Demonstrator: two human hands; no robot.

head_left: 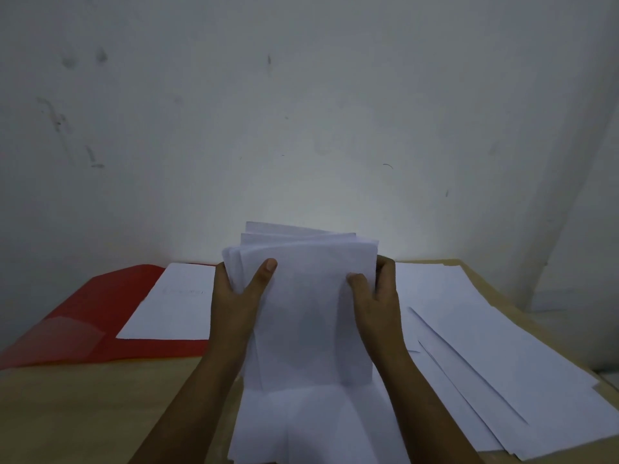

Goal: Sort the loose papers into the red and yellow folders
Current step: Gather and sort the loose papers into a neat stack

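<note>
Paper stack [308, 313] in both hands

The stack [311, 313] at the desk's middle is thin matt white paper, smooth, its top edges fanned and slightly curled. The sheets [495, 356] right of the stack are the same matt white paper, lying flat. The folder [83, 323] left of the stack is glossy red plastic, with a translucent inner pocket catching light. The desk [100, 406] looks like matt tan wood or board, smooth. The wall [301, 112] behind the desk is matt, scuffed paint.
</note>
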